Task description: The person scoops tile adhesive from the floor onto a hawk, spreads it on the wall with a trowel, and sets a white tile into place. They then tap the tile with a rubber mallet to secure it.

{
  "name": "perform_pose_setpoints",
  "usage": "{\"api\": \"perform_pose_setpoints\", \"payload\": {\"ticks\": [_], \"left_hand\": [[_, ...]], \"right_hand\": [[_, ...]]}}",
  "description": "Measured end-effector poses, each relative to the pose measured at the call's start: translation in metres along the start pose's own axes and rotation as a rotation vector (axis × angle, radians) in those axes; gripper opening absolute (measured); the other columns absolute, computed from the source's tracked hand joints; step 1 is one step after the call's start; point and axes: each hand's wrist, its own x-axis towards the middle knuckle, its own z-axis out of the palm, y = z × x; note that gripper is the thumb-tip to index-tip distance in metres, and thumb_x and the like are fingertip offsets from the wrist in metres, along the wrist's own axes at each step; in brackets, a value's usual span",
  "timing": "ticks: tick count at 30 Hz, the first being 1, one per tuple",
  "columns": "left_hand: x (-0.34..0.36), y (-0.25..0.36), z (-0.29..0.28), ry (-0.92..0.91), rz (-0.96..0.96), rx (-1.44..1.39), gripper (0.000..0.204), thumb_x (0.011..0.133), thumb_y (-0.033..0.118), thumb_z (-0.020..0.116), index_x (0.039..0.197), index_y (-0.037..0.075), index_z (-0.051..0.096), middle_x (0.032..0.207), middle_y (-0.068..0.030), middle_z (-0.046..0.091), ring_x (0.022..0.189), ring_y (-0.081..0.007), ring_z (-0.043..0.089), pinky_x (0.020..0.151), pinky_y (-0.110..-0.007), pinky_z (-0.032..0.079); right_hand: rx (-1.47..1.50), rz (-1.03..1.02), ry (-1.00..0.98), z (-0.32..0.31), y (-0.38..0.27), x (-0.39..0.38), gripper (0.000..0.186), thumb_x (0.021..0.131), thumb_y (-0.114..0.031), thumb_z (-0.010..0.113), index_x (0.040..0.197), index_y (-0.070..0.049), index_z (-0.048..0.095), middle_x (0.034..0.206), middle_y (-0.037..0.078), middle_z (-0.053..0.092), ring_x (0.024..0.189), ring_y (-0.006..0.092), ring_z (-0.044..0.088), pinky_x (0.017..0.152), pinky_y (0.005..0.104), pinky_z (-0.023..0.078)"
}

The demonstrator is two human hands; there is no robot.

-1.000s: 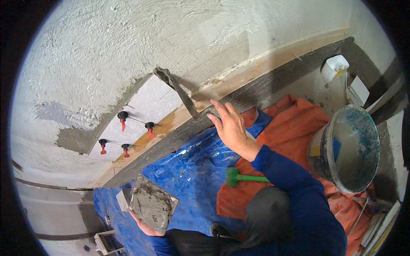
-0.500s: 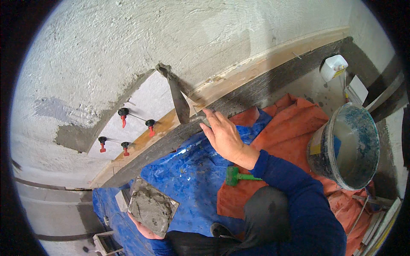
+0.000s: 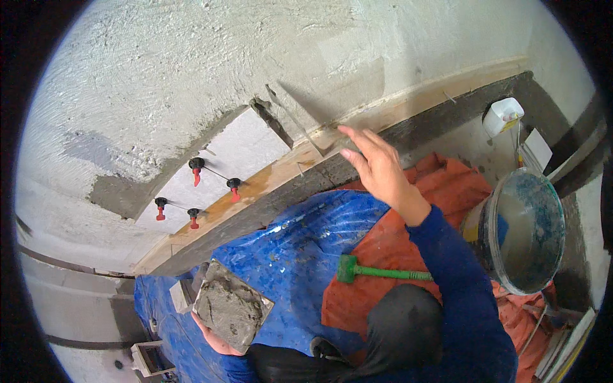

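Note:
My left hand (image 3: 214, 336) supports a square tile (image 3: 269, 309) from below, its upper face spread with grey mortar (image 3: 231, 305). In front of the wall, my right hand (image 3: 381, 167) is closed around a trowel (image 3: 294, 120), whose handle is mostly hidden by the fingers. The trowel's thin blade appears nearly edge-on, with its tip close to the wall right of the set tiles. Those pale wall tiles (image 3: 250, 148) carry several black-and-red levelling clips (image 3: 196, 168). Dark mortar (image 3: 271, 120) lies along their right edge.
A wooden batten (image 3: 408, 94) runs along the wall below the tiles. Blue (image 3: 281, 255) and orange sheets (image 3: 440, 185) cover the floor, with a green mallet (image 3: 348, 269) on them. At right stand a large bucket (image 3: 495, 239) and a white container (image 3: 502, 117).
My right hand and the trowel have moved right and up, away from the tile edge, and the blade has turned edge-on. My left hand holds the mortar-covered tile almost unmoved.

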Motion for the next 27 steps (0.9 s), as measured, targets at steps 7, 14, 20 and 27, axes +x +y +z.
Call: {"api": "perform_pose_setpoints", "payload": {"ticks": [7, 14, 20, 27], "left_hand": [[-0.008, 0.001, 0.010, 0.006, 0.011, -0.038, 0.067, 0.107, 0.054, 0.046, 0.158, 0.012, 0.040, 0.162, -0.0134, 0.041, 0.143, -0.0392, 0.045, 0.117, -0.061, 0.036], [-0.007, -0.001, 0.011, 0.096, 0.015, -0.032, 0.067, 0.108, 0.056, 0.038, 0.158, 0.011, 0.041, 0.161, -0.0146, 0.043, 0.143, -0.0407, 0.045, 0.119, -0.061, 0.033], [-0.004, -0.008, 0.008, 0.094, 0.013, -0.049, 0.067, 0.108, 0.056, 0.039, 0.158, 0.011, 0.041, 0.161, -0.0149, 0.043, 0.142, -0.0414, 0.046, 0.118, -0.061, 0.034], [0.006, -0.019, 0.001, 0.001, -0.046, -0.060, 0.066, 0.108, 0.054, 0.042, 0.158, 0.011, 0.040, 0.162, -0.0150, 0.040, 0.142, -0.0409, 0.045, 0.118, -0.060, 0.035]], "right_hand": [[0.043, 0.022, -0.132, 0.013, 0.017, 0.020, 0.037, 0.099, -0.020, 0.064, 0.134, -0.008, 0.063, 0.112, 0.019, 0.067, 0.103, 0.0411, 0.065, 0.087, 0.0459, 0.053], [0.127, -0.013, -0.100, 0.029, 0.024, 0.019, 0.039, 0.099, -0.020, 0.066, 0.136, -0.006, 0.062, 0.112, 0.019, 0.068, 0.104, 0.0389, 0.065, 0.090, 0.0421, 0.053], [0.092, -0.042, -0.147, 0.026, 0.034, 0.017, 0.039, 0.100, -0.020, 0.066, 0.137, -0.007, 0.062, 0.118, 0.018, 0.068, 0.106, 0.0389, 0.065, 0.091, 0.0425, 0.053], [0.067, -0.025, -0.250, 0.010, 0.049, 0.007, 0.040, 0.099, -0.020, 0.066, 0.136, -0.006, 0.062, 0.121, 0.019, 0.068, 0.110, 0.0399, 0.065, 0.094, 0.0430, 0.053]]}}
